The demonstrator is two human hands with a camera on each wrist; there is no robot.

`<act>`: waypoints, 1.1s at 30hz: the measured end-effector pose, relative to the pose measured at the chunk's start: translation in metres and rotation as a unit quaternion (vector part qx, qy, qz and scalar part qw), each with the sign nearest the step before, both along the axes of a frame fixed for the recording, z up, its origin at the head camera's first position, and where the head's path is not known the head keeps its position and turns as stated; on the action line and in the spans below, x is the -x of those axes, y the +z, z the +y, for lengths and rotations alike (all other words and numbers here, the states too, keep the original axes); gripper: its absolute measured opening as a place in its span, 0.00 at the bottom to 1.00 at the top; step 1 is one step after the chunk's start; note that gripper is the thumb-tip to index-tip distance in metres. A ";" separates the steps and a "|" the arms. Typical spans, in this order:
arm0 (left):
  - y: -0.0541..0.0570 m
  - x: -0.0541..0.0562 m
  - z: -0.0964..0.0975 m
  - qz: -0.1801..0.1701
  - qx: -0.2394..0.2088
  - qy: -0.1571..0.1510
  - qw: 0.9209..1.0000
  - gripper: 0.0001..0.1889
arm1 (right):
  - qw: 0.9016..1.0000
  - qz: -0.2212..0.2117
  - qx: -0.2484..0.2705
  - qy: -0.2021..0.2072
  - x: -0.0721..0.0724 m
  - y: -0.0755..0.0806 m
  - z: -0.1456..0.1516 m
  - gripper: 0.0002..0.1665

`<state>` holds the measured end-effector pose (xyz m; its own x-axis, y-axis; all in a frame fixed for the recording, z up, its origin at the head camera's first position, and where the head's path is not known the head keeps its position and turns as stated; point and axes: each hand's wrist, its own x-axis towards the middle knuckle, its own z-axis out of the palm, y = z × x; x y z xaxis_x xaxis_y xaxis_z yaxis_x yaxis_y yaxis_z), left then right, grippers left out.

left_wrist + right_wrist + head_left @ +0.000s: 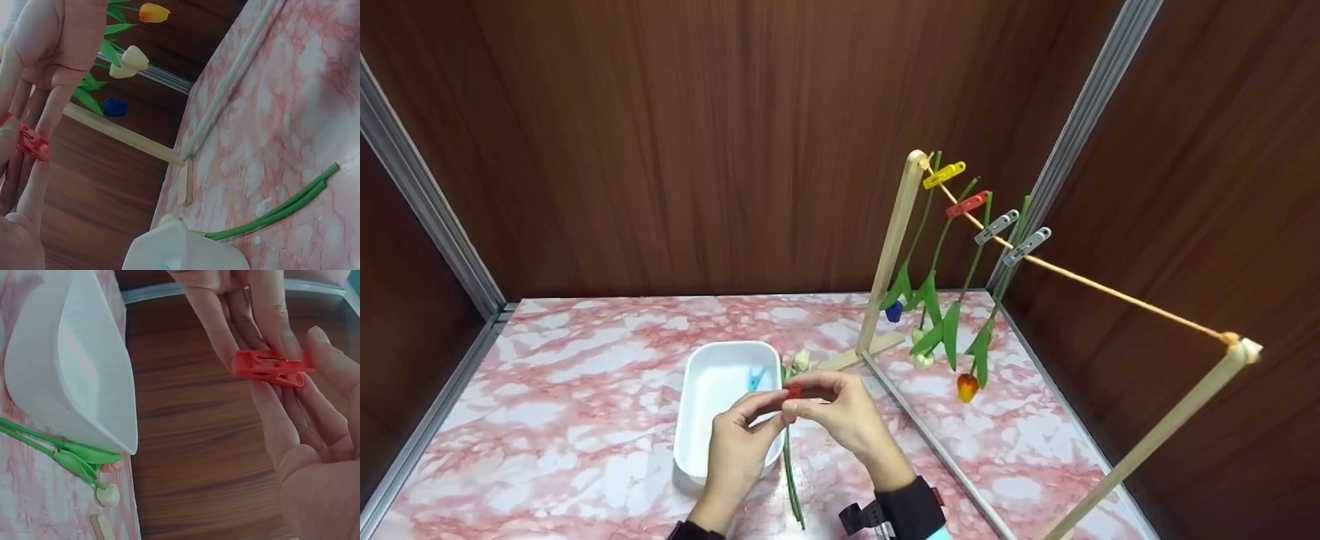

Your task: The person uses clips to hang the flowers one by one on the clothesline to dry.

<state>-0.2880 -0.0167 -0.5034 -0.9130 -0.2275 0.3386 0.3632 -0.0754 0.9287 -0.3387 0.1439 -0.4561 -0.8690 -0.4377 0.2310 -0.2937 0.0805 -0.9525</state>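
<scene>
Red clothespin (794, 391) (head view) partly hidden by fingers (820, 380).

Wood-grain walls (697, 150), metal posts (1089, 105)

Red peg (247, 364) looks glossy plas., tub (709, 382) smooth plas., post (892, 251) matt wd., corner rail (1090, 97) metal.

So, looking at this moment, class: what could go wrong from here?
Both hands pinch the small red clothespin, so it could slip and drop. Falling, it might hit the loose tulips lying beside the white tub. Bumping the cord might shake the hanging tulips loose.
</scene>
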 end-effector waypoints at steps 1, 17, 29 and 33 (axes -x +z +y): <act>0.000 0.001 0.001 -0.001 0.005 -0.002 1.000 0.13 | 1.000 0.005 0.001 -0.008 0.000 0.000 0.001 0.17; -0.003 0.050 0.003 -0.056 0.374 -0.064 0.923 0.09 | 0.967 0.129 0.061 -0.209 0.016 0.007 0.032 0.06; -0.044 0.049 0.053 0.058 0.794 0.024 0.605 0.04 | 0.966 0.125 0.056 -0.219 0.009 -0.007 0.037 0.02; -0.057 0.043 0.066 0.047 0.823 0.030 0.565 0.06 | 0.968 0.119 0.061 -0.215 0.007 -0.008 0.039 0.03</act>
